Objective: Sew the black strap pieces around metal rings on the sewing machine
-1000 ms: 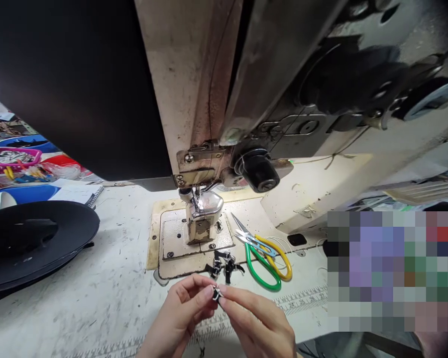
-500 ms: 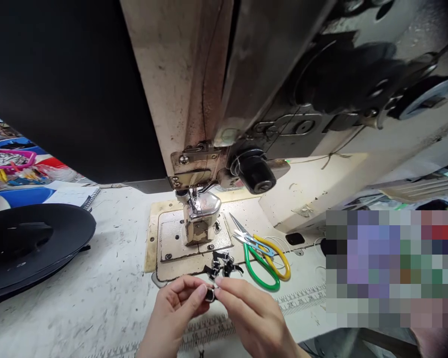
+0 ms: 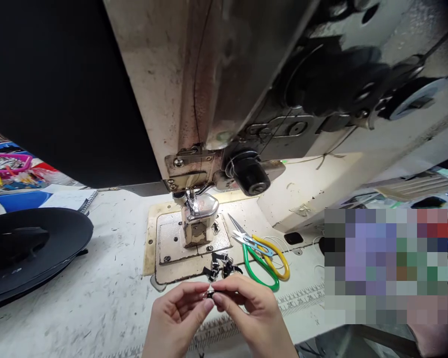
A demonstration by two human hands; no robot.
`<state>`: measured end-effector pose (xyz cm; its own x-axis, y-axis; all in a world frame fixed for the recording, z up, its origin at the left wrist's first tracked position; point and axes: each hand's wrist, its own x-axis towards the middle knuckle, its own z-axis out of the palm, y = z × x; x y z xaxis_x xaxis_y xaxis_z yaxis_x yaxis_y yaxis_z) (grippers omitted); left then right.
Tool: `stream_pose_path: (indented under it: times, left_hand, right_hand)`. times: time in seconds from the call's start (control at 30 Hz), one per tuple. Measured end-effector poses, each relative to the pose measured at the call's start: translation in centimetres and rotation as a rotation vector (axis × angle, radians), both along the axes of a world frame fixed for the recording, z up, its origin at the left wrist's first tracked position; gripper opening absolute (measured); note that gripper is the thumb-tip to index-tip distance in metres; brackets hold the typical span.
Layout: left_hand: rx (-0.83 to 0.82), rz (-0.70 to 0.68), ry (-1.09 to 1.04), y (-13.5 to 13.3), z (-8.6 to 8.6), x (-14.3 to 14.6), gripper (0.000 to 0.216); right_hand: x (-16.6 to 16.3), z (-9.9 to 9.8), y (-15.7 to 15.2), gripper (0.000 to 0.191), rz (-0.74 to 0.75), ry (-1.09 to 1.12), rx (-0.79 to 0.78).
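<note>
Pinches a tiny black-and-silver piece [image 3: 210, 294] between the thumbs and fingertips of the left hand [image 3: 175, 313] and the right hand [image 3: 252, 308], both pressed tight on it. Cannot tell its full shape, with so much of it hidden. Has a small messy heap of black straps and shiny metal bits [image 3: 227, 268] just past the grip. Has scissors [image 3: 260, 245] to the right of that heap, with pointy metal blades and smooth round loops, one green and one yellow. Shows, farther past the grip, a chipped, boxy post [image 3: 197, 232] with a shiny top, on a flat plate [image 3: 171, 243] with screws. Has ruler marks [image 3: 222, 330] below the grip, on the scuffed white table [image 3: 115, 258]. Has a wide, round, dull black thing [image 3: 67, 243] well to the left of the grip.
</note>
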<state>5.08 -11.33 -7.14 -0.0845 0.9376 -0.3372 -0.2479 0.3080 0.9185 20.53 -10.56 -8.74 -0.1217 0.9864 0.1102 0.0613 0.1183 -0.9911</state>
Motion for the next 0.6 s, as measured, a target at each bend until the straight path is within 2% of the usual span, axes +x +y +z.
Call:
stream_pose_path:
  times: [0.1,0.23,0.33,0.5,0.6]
  left_hand:
    - [0.003,-0.025,0.063,0.0,0.2,-0.2,0.027]
    - [-0.02,-0.008,0.037,-0.1,0.5,-0.4,0.026]
    - [-0.007,-0.012,0.028,-0.2,0.6,-0.4,0.028]
    - [0.001,-0.017,0.023,-0.2,0.9,-0.5,0.031]
    - [-0.007,-0.027,0.036,0.0,1.2,-0.6,0.032]
  right_hand:
    - [0.0,0.2,-0.1,0.011,0.009,0.061,-0.04]
    - [-0.2,0.7,-0.3,0.019,-0.017,0.183,-0.22]
    - [-0.3,1.4,-0.4,0.016,-0.007,0.188,-0.302]
    - [-0.2,1.7,-0.2,0.018,0.037,0.146,-0.325]
    - [-0.1,1.5,0.2,0.018,0.054,0.101,-0.256]
